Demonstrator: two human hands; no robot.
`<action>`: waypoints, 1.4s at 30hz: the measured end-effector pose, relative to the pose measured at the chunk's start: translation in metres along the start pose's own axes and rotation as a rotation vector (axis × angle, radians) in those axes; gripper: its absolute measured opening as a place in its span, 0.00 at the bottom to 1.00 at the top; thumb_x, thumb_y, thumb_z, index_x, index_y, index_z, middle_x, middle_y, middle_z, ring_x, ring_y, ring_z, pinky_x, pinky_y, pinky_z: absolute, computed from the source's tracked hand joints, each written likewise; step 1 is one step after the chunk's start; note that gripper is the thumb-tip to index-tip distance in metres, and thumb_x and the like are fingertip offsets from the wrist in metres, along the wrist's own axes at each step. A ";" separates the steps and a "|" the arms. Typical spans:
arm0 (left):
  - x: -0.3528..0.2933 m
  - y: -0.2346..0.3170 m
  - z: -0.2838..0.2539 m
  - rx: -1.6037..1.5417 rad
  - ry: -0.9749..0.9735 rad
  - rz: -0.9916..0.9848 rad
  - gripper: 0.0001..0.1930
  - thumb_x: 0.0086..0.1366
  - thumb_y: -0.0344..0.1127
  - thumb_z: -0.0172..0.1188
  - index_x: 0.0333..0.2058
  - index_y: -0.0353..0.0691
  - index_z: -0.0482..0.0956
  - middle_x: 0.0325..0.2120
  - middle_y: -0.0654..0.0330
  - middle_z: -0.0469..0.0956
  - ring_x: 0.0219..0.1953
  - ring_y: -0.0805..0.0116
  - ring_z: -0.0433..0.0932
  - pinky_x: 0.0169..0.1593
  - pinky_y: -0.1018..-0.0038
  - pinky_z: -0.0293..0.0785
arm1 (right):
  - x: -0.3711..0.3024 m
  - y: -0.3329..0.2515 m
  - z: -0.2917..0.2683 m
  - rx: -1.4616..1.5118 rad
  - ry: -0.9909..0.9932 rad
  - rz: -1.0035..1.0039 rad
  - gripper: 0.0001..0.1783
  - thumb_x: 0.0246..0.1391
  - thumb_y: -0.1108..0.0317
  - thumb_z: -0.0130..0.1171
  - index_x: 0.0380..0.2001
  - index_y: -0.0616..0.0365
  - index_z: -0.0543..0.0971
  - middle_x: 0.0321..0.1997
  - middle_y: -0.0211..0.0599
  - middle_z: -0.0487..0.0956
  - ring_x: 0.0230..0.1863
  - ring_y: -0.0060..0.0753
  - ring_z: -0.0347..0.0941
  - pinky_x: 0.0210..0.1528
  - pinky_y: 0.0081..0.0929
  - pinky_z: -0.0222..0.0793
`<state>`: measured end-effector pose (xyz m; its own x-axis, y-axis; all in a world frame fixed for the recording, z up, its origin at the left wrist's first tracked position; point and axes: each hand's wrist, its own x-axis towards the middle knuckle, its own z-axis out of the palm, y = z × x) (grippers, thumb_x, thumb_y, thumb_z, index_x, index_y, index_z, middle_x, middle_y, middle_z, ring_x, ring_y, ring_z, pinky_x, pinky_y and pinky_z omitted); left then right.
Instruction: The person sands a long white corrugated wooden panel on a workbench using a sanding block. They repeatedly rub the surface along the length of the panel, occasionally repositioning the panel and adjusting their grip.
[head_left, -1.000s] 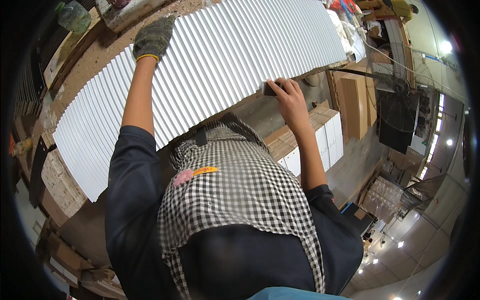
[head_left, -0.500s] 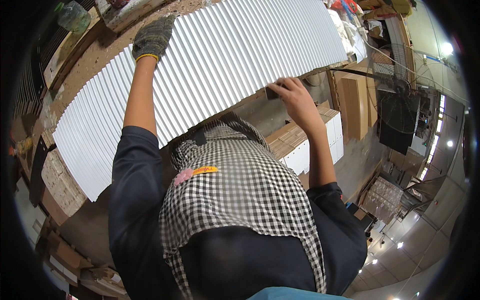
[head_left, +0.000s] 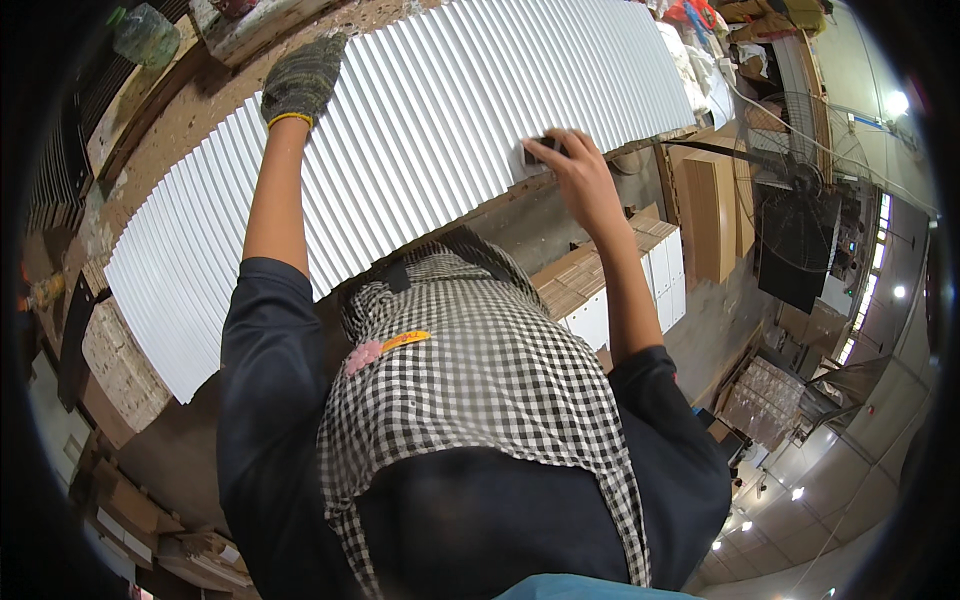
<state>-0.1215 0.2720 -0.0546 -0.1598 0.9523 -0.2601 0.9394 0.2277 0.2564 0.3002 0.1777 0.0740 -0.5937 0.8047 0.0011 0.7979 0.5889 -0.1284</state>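
A long row of narrow white strips (head_left: 420,130), with grey lines between them, spreads across the workbench before me, fanning out at its left end. My left hand (head_left: 303,80), in a dark grey knitted glove with a yellow cuff, lies on the far edge of the row, its fingers stretched forward. At the near edge, right of the middle, my bare right hand (head_left: 580,170) grips a small dark block (head_left: 541,151) between thumb and fingers. The block is over the strips' near ends; whether its underside touches them is hidden.
The brown, speckled workbench (head_left: 205,95) shows beyond the strips, with a clear plastic bottle (head_left: 147,38) at far left. White bags (head_left: 700,75) lie off the row's right end. Right of me stand stacked boards (head_left: 610,275), brown cardboard (head_left: 708,215) and a large fan (head_left: 800,180).
My right hand has moved a little left and away from me with the dark block, from beside the near edge onto the strip ends. My left hand has barely shifted.
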 end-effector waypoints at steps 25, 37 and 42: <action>0.001 -0.003 0.001 0.052 0.044 0.048 0.32 0.81 0.54 0.31 0.74 0.46 0.63 0.76 0.57 0.61 0.77 0.60 0.59 0.79 0.63 0.49 | 0.055 0.036 0.029 -0.051 0.193 -0.082 0.28 0.56 0.79 0.59 0.60 0.47 0.82 0.55 0.40 0.79 0.56 0.46 0.73 0.60 0.44 0.72; -0.005 -0.004 -0.002 0.111 0.005 0.050 0.32 0.81 0.54 0.30 0.74 0.45 0.62 0.76 0.57 0.59 0.77 0.59 0.58 0.80 0.63 0.49 | 0.020 0.034 0.003 0.029 -0.058 -0.093 0.31 0.57 0.81 0.61 0.63 0.45 0.81 0.57 0.37 0.79 0.59 0.44 0.73 0.63 0.41 0.74; -0.001 -0.004 0.000 0.037 0.002 0.019 0.32 0.81 0.54 0.30 0.75 0.45 0.62 0.76 0.58 0.59 0.77 0.59 0.58 0.80 0.64 0.49 | -0.030 0.019 -0.033 0.173 -0.174 -0.021 0.29 0.56 0.82 0.59 0.60 0.49 0.82 0.57 0.39 0.79 0.60 0.46 0.74 0.64 0.43 0.73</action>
<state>-0.1252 0.2697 -0.0553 -0.1428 0.9568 -0.2533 0.9527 0.2022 0.2267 0.3364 0.1671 0.1043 -0.6311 0.7584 -0.1631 0.7642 0.5719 -0.2982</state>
